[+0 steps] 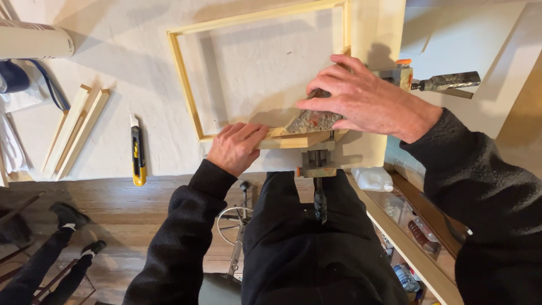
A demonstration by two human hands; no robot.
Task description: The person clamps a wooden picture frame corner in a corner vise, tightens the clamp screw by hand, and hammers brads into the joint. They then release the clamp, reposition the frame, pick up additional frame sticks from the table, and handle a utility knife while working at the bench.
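A pale wooden frame [183,85] lies flat on the white tabletop [124,45]. Its near right corner sits in a metal corner clamp [318,161] at the table's front edge. My left hand [236,148] presses down on the frame's near rail, just left of the clamp. My right hand [361,99] is over the clamped corner, fingers curled on a stained, worn block [312,121] resting against the wood. A second clamp handle [446,82] sticks out to the right, behind my right wrist.
A yellow and black utility knife [137,155] lies left of the frame. Loose wooden strips [76,130] lie further left, a cardboard tube [34,39] at top left. A white bottle [372,179] and shelf clutter sit at lower right. Another person's legs [56,248] show at lower left.
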